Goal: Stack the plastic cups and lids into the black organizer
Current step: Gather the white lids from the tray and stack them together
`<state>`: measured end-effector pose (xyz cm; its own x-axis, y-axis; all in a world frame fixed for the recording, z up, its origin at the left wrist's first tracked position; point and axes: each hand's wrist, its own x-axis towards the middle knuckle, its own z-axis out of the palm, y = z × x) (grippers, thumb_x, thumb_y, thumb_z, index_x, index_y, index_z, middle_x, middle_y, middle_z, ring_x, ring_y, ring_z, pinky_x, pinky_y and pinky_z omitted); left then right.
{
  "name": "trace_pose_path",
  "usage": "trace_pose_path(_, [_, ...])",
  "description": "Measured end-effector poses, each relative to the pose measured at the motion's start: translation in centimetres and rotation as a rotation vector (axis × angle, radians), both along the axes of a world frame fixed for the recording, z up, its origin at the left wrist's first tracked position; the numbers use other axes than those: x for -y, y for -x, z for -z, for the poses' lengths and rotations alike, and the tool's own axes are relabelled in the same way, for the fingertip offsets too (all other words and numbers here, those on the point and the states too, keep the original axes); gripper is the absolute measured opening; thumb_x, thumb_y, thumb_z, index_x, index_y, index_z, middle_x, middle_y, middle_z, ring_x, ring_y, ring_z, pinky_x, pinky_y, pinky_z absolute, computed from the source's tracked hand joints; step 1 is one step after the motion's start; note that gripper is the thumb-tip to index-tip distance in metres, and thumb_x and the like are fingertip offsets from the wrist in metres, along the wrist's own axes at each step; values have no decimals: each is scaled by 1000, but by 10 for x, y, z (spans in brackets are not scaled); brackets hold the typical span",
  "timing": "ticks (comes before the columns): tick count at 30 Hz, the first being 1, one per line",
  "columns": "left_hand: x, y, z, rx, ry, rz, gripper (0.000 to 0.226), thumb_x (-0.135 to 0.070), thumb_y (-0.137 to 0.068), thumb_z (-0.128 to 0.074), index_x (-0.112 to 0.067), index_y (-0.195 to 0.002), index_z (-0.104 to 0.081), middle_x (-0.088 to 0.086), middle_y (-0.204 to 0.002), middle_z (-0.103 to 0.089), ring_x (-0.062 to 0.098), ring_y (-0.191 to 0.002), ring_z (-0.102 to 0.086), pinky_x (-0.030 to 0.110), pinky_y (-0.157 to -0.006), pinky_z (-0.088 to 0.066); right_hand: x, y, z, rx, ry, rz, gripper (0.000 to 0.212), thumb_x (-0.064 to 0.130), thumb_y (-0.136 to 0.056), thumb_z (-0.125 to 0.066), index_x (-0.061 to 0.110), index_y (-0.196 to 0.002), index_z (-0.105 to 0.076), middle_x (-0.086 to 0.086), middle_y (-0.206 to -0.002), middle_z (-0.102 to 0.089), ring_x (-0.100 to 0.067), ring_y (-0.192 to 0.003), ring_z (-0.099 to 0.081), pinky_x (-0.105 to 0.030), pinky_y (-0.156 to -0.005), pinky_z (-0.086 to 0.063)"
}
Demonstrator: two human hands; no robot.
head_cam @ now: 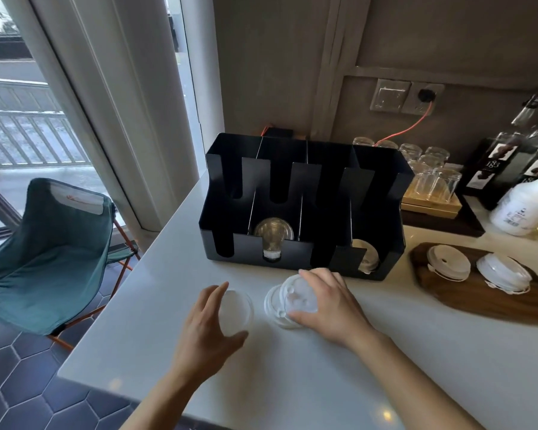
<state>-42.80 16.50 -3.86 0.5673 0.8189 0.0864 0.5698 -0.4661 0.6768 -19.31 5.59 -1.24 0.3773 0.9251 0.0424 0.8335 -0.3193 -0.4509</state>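
Observation:
The black organizer (305,193) stands at the back of the white counter (156,305). Clear plastic cups (273,235) lie stacked in its second slot, and white lids (367,254) sit in its right front compartment. In front of it, my left hand (208,330) curls round a clear lid (235,311) lying on the counter. My right hand (330,302) grips a small stack of white lids (289,302) from the right side, thumb low and fingers over the top.
A dark wooden board (485,301) at the right carries two more stacks of white lids (448,262). Glasses on a tray (432,178) and bottles (522,169) stand at the back right. A green folding chair (53,259) sits below the counter's left edge.

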Motion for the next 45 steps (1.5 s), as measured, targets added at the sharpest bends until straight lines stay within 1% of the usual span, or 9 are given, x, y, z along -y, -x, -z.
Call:
trace_pose_path(6, [1,4,-2,120,94,-75,89,-34,-58,-86,-25,-140,-53,-13,-129,-45,1,-110,-46,23,-90,-39,-29,18,10,-32,124,-41,84,64,-71,-68,28,-142,-42,4,-134,-40,-20,-123,-37,-31,-105,-37])
trace_pose_path(14, [-3,4,-2,197,296,-143,90,-39,-54,-86,-31,-138,-55,-3,-124,-54,15,-106,-54,27,-85,-40,-18,15,21,18,161,-83,96,63,-60,-72,30,-143,-39,5,-135,-45,-21,-120,-37,-29,-104,-35])
trace_pose_path(19, [-6,3,-1,251,323,-63,92,-47,-48,-82,-36,-136,-56,-10,-125,-54,-4,-109,-53,6,-79,-39,-12,12,20,42,140,-59,89,53,-60,-71,31,-141,-41,5,-126,-48,-20,-113,-40,-25,-96,-36])
trace_pose_path(24, [-4,-5,-5,282,448,20,90,-32,-46,-86,-43,-130,-55,-7,-127,-51,6,-117,-52,0,-79,-40,-6,20,-13,-214,-43,-36,86,46,-61,-81,38,-138,-44,21,-121,-47,-7,-115,-42,-15,-92,-35])
trace_pose_path(27, [3,-14,-17,289,527,94,93,-25,-49,-90,-37,-135,-57,-3,-127,-53,8,-115,-55,7,-80,-47,-4,28,-43,-331,-49,-127,85,40,-63,-85,46,-136,-42,33,-119,-41,2,-114,-42,-11,-93,-35])
trace_pose_path(31, [13,-27,-39,409,587,214,73,-2,-61,-86,-38,-121,-68,5,-111,-73,28,-105,-68,40,-86,-60,-7,34,-51,-399,-31,-116,83,39,-66,-85,46,-136,-42,21,-125,-47,-3,-117,-44,-19,-94,-39])
trace_pose_path(34, [14,-26,-45,529,754,197,80,11,-59,-82,-25,-129,-66,10,-112,-76,32,-105,-72,37,-82,-60,-2,33,-44,-414,-30,-81,83,43,-66,-85,46,-137,-41,17,-128,-48,-3,-118,-45,-18,-92,-39])
trace_pose_path(39, [11,-21,-40,778,1126,128,84,19,-60,-63,-9,-139,-56,27,-129,-66,43,-116,-65,45,-98,-53,8,30,-40,-425,-60,-78,85,40,-66,-85,48,-137,-40,24,-131,-47,3,-120,-44,-9,-90,-36])
trace_pose_path(45, [24,-28,-46,787,1090,161,70,15,-70,-51,-11,-133,-65,19,-132,-68,39,-109,-68,49,-96,-55,10,33,-42,-405,-119,-71,90,53,-60,-81,48,-139,-39,33,-129,-41,2,-122,-40,-21,-97,-39])
